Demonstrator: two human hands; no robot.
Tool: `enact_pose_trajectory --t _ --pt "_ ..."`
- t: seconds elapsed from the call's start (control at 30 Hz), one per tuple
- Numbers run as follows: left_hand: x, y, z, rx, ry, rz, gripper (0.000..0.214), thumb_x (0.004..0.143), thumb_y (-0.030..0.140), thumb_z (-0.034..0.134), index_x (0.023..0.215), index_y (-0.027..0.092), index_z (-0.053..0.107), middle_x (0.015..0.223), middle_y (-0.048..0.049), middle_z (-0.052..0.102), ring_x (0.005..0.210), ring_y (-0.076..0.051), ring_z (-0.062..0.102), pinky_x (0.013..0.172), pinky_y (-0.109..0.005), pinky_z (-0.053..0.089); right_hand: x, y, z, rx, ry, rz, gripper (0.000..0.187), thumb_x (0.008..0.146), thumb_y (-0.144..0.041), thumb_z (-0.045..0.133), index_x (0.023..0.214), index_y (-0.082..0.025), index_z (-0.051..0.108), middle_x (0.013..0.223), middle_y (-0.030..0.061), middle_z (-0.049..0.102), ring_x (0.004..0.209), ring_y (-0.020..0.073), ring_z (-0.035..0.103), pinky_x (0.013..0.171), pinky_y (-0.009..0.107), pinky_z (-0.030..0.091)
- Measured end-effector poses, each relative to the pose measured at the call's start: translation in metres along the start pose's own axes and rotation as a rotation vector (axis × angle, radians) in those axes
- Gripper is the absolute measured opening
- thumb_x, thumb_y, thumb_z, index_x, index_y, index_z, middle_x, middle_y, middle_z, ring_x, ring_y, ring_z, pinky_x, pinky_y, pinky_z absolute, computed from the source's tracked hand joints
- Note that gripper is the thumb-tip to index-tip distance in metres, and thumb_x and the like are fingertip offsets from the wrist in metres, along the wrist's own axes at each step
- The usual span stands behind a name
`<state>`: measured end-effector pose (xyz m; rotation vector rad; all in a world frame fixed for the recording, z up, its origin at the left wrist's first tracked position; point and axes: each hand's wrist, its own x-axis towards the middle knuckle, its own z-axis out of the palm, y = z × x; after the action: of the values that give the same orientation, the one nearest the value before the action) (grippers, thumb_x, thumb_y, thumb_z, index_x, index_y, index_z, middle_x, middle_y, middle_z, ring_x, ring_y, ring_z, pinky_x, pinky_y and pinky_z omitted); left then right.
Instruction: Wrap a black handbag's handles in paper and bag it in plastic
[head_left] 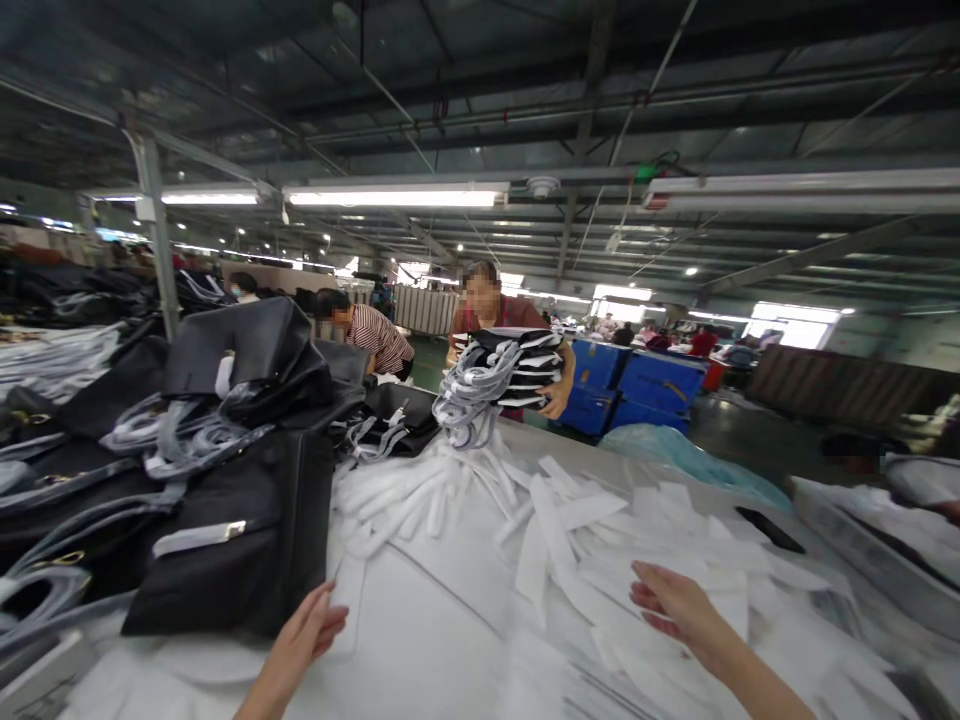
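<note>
My left hand (304, 635) reaches to the edge of a white fabric piece (349, 600) beside a black handbag (232, 540), its fingers held together with nothing in them. My right hand (675, 605) lies flat with fingers stretched out on a loose heap of white strips (570, 540) spread over the white table (442, 640). Neither hand grips anything.
Piles of black handbags (247, 360) with grey wrapped handles fill the left. Across the table a person (491, 315) holds a stack of bags (510, 375). Another person (375, 335) bends behind. Blue crates (637, 385) stand beyond; a dark flat object (769, 530) lies at right.
</note>
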<state>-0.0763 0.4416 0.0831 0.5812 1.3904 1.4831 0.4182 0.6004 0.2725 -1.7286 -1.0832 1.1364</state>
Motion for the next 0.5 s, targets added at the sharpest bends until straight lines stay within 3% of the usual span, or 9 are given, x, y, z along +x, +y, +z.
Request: enact_pose_trajectory --t 0.1,0.2,0.33,0.5 --pt "-0.008 0.007 0.019 -0.054 -0.110 -0.073 0.073 0.061 0.066 0.072 0.117 0.021 0.057 0.108 -0.0131 0.071 0.107 -0.029 0.064 0.102 -0.043 0.043 -0.005 -0.026 0.015 0.016 -0.031 -0.042 0.031 0.081 -0.036 0.063 0.101 -0.013 0.060 0.091 0.0129 0.067 0.073 0.0170 0.066 0.063 0.027 0.054" --pt "-0.015 -0.011 0.055 -0.135 -0.178 -0.153 0.064 0.061 0.055 0.078 0.113 0.021 0.061 0.099 -0.0104 0.073 0.101 -0.029 0.067 0.101 -0.044 0.044 -0.014 -0.037 0.031 0.041 -0.051 -0.082 0.029 0.081 -0.036 0.063 0.099 -0.014 0.060 0.086 0.0110 0.068 0.072 0.0167 0.066 0.064 0.027 0.055" --pt "-0.006 -0.049 0.127 -0.453 -0.113 -0.293 0.040 0.076 0.031 0.072 0.112 0.019 0.060 0.094 -0.0096 0.072 0.094 -0.025 0.069 0.102 -0.042 0.043 -0.023 -0.037 0.049 0.059 -0.047 -0.132 0.030 0.081 -0.038 0.064 0.100 -0.015 0.060 0.089 0.0115 0.068 0.073 0.0168 0.066 0.064 0.028 0.055" --pt "0.036 -0.081 0.220 -0.722 -0.019 -0.299 0.029 0.092 0.031 0.049 0.120 0.024 0.054 0.113 -0.0102 0.066 0.107 -0.017 0.064 0.095 -0.028 0.049 -0.016 -0.039 0.053 0.003 0.024 -0.226 0.042 0.078 -0.047 0.064 0.107 -0.017 0.059 0.096 0.0115 0.069 0.085 0.0201 0.067 0.069 0.029 0.056"
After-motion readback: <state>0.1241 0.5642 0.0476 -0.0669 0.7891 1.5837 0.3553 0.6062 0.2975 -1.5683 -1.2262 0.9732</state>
